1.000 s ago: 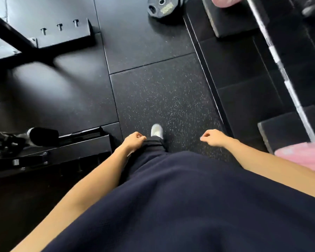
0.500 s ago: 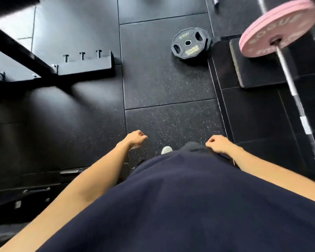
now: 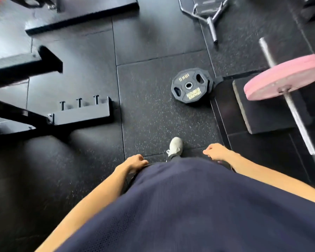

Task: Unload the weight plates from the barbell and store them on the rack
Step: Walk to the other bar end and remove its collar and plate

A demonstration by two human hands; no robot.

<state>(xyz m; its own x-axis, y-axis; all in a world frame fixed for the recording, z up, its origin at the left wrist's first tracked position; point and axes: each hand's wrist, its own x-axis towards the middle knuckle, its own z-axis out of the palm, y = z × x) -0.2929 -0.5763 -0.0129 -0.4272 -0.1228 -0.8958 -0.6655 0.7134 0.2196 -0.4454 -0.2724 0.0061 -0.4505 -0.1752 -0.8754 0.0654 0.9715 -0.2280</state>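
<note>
A pink weight plate (image 3: pixel 284 79) sits on the steel barbell (image 3: pixel 298 122) at the right, its edge resting on a dark block (image 3: pixel 262 113). A black plate (image 3: pixel 190 85) with grip holes lies flat on the rubber floor ahead of me, left of the pink one. My left hand (image 3: pixel 135 161) hangs at my hip with curled fingers and holds nothing. My right hand (image 3: pixel 216 151) is loosely closed at my other hip, also holding nothing. Both hands are well short of either plate.
A black rack foot with three short pegs (image 3: pixel 80 111) juts out at the left, with more black frame beams (image 3: pixel 24 67) behind it. A chrome curl bar (image 3: pixel 207 13) lies at the top. My white shoe (image 3: pixel 175 146) steps on the speckled floor.
I have walked forward and my view has lifted: the black plate and the pink plate have slid down and closer. My hands stayed at my hips, holding nothing.
</note>
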